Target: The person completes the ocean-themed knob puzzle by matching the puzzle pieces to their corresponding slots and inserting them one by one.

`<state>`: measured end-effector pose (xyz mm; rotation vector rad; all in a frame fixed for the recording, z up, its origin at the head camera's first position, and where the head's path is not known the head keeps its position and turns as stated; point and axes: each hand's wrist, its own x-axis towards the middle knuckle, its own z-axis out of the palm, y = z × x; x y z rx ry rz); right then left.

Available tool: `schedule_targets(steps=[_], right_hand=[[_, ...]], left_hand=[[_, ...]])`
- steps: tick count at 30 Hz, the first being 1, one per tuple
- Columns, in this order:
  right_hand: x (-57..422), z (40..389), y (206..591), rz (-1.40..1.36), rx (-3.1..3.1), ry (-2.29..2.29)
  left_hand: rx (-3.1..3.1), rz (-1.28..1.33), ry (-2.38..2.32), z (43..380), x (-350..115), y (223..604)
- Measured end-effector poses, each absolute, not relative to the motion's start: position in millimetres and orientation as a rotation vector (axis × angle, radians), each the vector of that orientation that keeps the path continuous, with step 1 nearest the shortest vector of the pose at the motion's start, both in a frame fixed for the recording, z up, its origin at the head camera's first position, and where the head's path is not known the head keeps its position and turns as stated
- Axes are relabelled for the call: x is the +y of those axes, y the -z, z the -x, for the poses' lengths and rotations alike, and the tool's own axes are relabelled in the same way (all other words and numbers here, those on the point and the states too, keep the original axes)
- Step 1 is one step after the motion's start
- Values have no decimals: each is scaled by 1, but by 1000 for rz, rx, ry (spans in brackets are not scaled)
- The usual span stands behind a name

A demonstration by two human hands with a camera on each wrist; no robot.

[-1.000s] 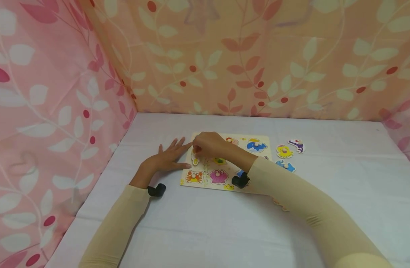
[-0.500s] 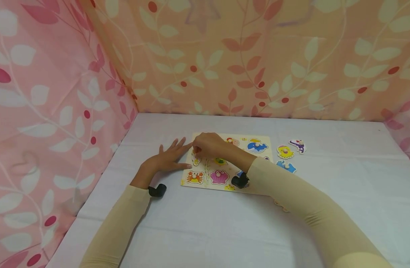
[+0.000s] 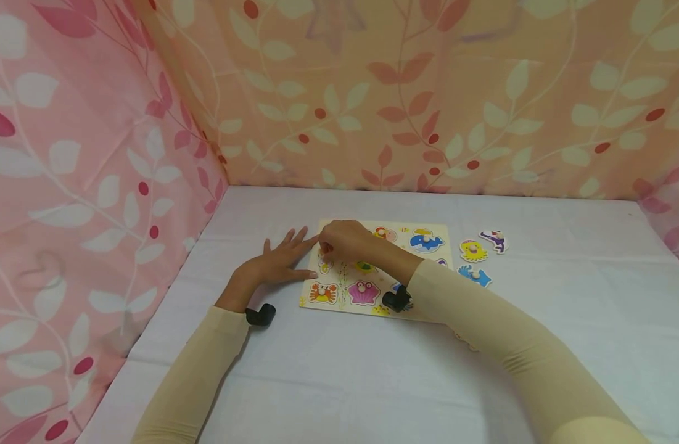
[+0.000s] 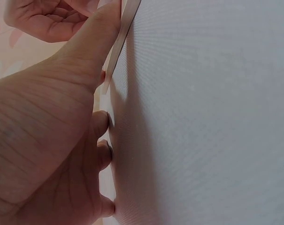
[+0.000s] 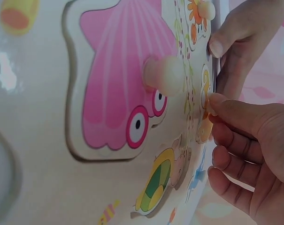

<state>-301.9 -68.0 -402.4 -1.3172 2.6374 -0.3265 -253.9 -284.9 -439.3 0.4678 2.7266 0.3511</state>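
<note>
A wooden knob puzzle board point(image 3: 385, 288) with sea-animal pieces lies on the white-covered table. My right hand point(image 3: 347, 240) reaches across to its left side, where thumb and forefinger pinch a yellow seahorse puzzle piece point(image 5: 205, 86); the other fingers are curled loosely. That piece lies at its place in the board, and the hand partly hides it. My left hand point(image 3: 278, 262) rests with spread fingers along the board's left edge, thumb touching the rim in the left wrist view. Near the hands sit a crab piece point(image 3: 322, 293), a pink clam piece point(image 3: 364, 293) and a turtle piece point(image 5: 156, 183).
Right of the board lie a yellow octopus piece point(image 3: 473, 251), a purple dolphin-like piece point(image 3: 494, 240) and a blue piece point(image 3: 475, 276). My right forearm point(image 3: 483, 308) covers part of the board and another loose piece. Patterned cloth walls point(image 3: 406, 123) stand behind and left.
The seahorse piece has shifted slightly and lies flatter against the board than a second ago. Both hands stay in nearly the same place.
</note>
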Motion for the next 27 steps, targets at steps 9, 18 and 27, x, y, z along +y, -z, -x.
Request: schedule_targets(steps=[9,18,27], right_hand=[[-70,302,404,1317,2645,308],[-70,301,406,1331,2659,340],[-59,301,400,1272,2673,415]], left_hand=[[2725,-477,-349,254,-285,439],[2726,-479,-348,253,-284,438],[2720,-477,-354,253,-285,436]])
